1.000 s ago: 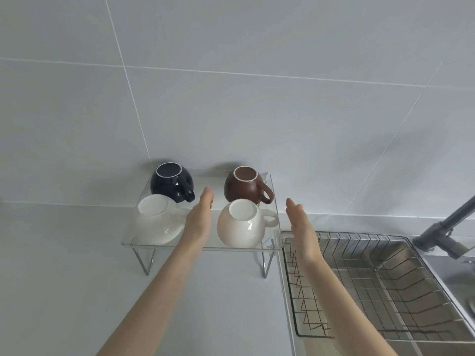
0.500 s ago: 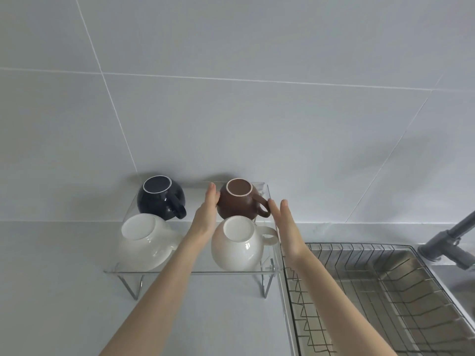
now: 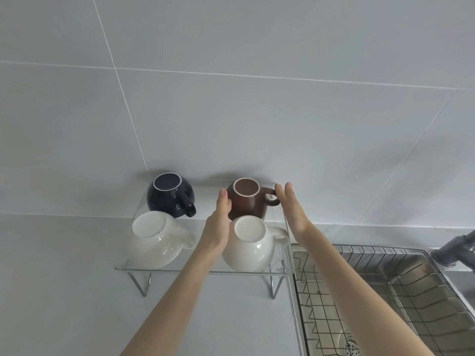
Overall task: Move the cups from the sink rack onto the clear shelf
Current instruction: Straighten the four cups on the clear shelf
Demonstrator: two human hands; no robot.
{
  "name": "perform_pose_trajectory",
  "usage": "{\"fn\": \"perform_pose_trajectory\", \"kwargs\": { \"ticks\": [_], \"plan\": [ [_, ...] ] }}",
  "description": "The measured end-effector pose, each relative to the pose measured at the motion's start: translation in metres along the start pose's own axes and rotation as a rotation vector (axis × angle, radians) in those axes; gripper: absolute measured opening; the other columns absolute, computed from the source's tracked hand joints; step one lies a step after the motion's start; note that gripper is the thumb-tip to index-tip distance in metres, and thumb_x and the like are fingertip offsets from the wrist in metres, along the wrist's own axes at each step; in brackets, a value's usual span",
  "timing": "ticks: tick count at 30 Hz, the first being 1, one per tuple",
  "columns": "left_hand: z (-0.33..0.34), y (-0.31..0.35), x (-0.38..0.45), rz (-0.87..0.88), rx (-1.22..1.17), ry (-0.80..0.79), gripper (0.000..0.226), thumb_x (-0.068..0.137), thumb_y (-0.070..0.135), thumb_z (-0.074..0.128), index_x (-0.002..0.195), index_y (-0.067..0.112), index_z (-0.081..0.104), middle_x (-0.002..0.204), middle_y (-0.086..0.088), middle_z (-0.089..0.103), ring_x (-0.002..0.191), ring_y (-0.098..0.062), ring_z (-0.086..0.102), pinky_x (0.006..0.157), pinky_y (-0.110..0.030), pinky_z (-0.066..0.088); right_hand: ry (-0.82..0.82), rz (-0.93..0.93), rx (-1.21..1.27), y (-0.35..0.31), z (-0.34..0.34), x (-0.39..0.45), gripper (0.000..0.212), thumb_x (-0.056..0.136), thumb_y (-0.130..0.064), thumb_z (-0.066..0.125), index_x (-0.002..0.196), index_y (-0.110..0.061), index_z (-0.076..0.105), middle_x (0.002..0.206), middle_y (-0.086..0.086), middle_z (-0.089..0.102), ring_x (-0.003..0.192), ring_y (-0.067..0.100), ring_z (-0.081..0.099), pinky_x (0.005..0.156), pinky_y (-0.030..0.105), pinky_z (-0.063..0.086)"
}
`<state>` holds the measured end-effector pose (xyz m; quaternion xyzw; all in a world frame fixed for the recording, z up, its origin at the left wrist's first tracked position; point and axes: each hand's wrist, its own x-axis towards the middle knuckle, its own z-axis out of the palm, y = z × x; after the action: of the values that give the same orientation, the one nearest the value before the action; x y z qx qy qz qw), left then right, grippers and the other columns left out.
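Several cups stand upside down on the clear shelf: a dark blue cup back left, a brown cup back right, a white cup front left and a second white cup front right. My left hand is flat, fingers straight, against the brown cup's left side. My right hand is flat too, at the brown cup's handle on the right. Neither hand holds anything. The sink rack at the right holds no cups.
A grey tap juts in at the right edge above the steel sink. A white tiled wall rises behind the shelf, and the shelf stands on thin metal legs on a grey counter.
Both hands have reached farther back, from beside the front right white cup to either side of the brown cup. The cups have stayed in place.
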<state>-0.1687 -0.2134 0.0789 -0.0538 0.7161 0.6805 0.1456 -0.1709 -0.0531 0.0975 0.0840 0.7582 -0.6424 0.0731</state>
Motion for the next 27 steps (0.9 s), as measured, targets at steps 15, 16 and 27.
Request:
{"fn": "perform_pose_trajectory", "kwargs": {
  "ticks": [15,16,27],
  "plan": [
    [-0.126,0.062,0.017,0.218,0.096,0.29,0.053,0.091,0.052,0.02,0.119,0.024,0.055,0.135,-0.001,0.055,0.119,-0.009,0.05,0.101,-0.022,0.032,-0.145,-0.046,0.173,-0.04,0.089,-0.037,0.07,0.082,-0.057,0.04,0.136,-0.014,0.039,0.146,0.006,0.04,0.135,0.02,0.036,0.116,0.04,0.024],
    [-0.136,0.063,0.021,0.181,0.142,0.283,0.057,0.092,0.051,0.017,0.125,0.02,0.052,0.144,0.001,0.043,0.129,-0.012,0.04,0.104,-0.022,0.025,-0.224,0.014,0.198,-0.038,0.103,-0.038,0.079,0.075,-0.064,0.04,0.138,-0.017,0.035,0.148,0.001,0.036,0.136,0.018,0.033,0.118,0.041,0.02],
    [-0.15,0.042,0.024,0.054,0.106,0.06,0.067,0.094,0.043,0.001,0.134,0.007,0.04,0.127,0.005,0.044,0.123,-0.008,0.037,0.096,-0.015,0.023,-0.256,0.133,0.18,-0.025,0.15,-0.026,0.059,0.093,-0.052,0.019,0.145,-0.028,0.01,0.156,-0.012,0.007,0.143,0.008,0.004,0.114,0.03,0.005]
  ]
}}
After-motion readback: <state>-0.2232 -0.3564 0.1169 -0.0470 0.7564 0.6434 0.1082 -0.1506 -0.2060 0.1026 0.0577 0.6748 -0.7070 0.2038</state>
